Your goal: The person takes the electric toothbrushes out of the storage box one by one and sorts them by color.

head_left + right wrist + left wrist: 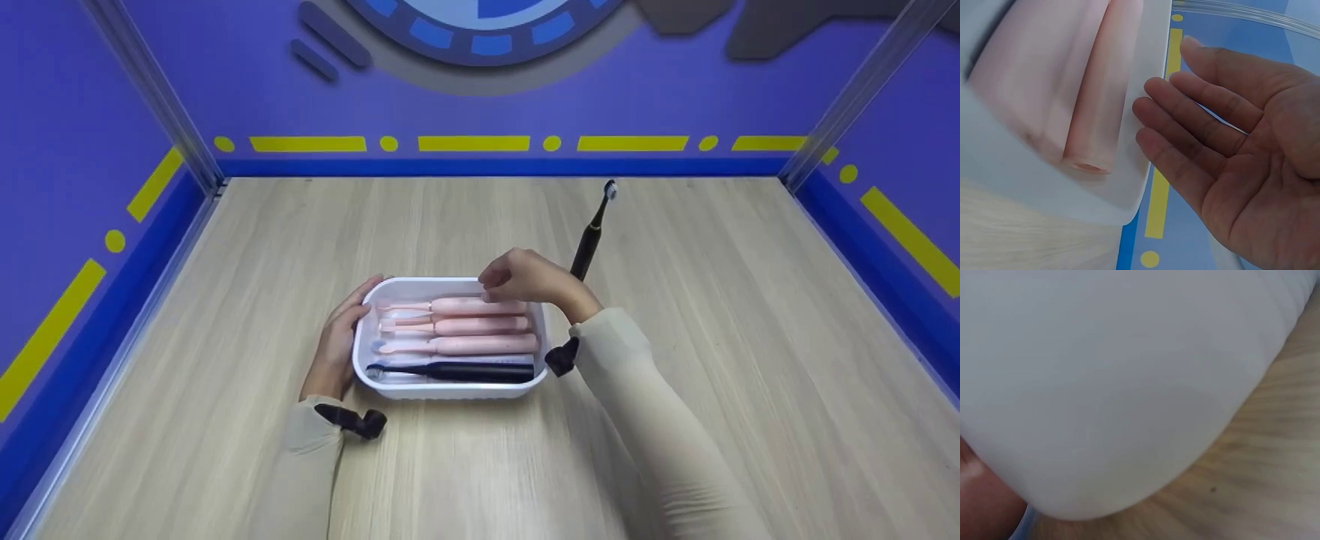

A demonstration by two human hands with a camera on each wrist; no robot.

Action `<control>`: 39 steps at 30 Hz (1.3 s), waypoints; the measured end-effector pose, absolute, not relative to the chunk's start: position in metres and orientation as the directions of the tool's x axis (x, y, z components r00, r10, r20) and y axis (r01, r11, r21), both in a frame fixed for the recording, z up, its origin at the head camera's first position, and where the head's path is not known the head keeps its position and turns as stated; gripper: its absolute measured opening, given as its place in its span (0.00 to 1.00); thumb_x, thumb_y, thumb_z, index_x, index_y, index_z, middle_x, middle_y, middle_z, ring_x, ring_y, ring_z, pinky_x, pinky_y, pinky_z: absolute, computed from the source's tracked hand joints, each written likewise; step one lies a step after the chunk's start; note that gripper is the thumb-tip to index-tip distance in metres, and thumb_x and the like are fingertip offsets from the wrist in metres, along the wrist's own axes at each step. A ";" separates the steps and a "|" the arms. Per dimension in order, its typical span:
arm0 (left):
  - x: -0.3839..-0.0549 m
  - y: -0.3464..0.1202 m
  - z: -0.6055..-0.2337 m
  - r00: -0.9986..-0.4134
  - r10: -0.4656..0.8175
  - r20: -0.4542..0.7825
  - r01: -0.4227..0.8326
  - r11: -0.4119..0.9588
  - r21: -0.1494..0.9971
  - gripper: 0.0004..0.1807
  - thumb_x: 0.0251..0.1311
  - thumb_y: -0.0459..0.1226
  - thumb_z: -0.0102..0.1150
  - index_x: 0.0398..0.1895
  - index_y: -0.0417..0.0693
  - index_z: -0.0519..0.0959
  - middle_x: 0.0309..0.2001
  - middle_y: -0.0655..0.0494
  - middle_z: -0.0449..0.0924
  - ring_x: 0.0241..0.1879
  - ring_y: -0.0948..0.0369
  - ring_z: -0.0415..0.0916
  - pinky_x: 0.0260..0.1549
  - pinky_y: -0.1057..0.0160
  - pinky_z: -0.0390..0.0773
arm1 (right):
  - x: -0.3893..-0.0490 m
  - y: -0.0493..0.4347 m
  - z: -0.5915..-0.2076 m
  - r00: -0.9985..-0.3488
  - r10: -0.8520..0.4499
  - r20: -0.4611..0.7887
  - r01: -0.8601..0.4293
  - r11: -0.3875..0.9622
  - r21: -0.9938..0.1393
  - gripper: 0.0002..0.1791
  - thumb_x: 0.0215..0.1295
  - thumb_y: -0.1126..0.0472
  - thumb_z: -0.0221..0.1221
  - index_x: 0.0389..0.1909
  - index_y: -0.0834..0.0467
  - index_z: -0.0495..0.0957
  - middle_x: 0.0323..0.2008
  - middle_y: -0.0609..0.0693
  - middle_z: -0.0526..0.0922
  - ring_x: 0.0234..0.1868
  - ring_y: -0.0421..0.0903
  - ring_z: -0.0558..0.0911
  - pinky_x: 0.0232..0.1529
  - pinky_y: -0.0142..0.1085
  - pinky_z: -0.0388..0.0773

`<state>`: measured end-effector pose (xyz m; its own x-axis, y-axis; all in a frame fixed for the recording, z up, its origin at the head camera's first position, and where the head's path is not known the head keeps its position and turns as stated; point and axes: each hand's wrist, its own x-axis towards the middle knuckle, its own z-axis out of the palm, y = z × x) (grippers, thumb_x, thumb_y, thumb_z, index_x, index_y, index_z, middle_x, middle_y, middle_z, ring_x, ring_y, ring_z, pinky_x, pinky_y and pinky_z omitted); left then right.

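Note:
A white plastic bin (450, 391) stands on the table, holding electric toothbrushes laid side by side. Among them are three pink toothbrushes (484, 345) and, along the near side, a black toothbrush (480, 373). A pale handle (517, 359) shows between the pink and black ones. My left hand (339, 349) grips the bin's left end, thumb at the rim; the left wrist view is mostly filled by the bin's wall (1117, 394). Over the far right rim, my right hand (529, 276) hovers with loosely bent, spread fingers (1185, 154) and nothing in them.
Beyond my right wrist another black toothbrush (589, 244) lies on the wooden table (712, 270), its lower end hidden by the wrist. Blue-purple panels (480, 112) with yellow marks wall in the back and both sides.

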<state>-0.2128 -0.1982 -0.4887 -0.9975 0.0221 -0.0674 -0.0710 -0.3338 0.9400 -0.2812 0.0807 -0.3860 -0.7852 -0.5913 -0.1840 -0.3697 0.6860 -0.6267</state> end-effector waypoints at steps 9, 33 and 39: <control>-0.214 -0.198 -0.489 -0.998 0.019 -0.064 -0.067 -0.329 0.942 0.29 0.67 0.29 0.30 0.72 0.42 0.60 0.75 0.53 0.55 0.75 0.62 0.48 0.74 0.63 0.47 | -0.280 0.073 -0.384 -0.771 -0.610 -0.181 -0.412 0.695 -0.590 0.17 0.58 0.64 0.63 0.49 0.65 0.82 0.44 0.59 0.86 0.47 0.51 0.84 0.52 0.42 0.80; -0.213 -0.199 -0.488 -0.998 0.018 -0.065 -0.067 -0.340 0.938 0.28 0.67 0.30 0.32 0.71 0.43 0.61 0.74 0.55 0.56 0.74 0.64 0.48 0.74 0.64 0.47 | -0.280 0.063 -0.393 -0.751 -0.641 -0.162 -0.480 0.697 -0.532 0.05 0.56 0.69 0.61 0.32 0.62 0.84 0.29 0.48 0.79 0.29 0.41 0.70 0.31 0.30 0.68; -0.213 -0.198 -0.488 -0.998 0.015 -0.057 -0.059 -0.343 0.937 0.28 0.67 0.30 0.33 0.71 0.42 0.61 0.74 0.54 0.56 0.74 0.64 0.48 0.74 0.64 0.47 | -0.280 0.063 -0.394 -0.742 -0.647 -0.172 -0.491 0.701 -0.518 0.07 0.52 0.73 0.59 0.20 0.59 0.78 0.20 0.43 0.69 0.24 0.39 0.63 0.26 0.28 0.58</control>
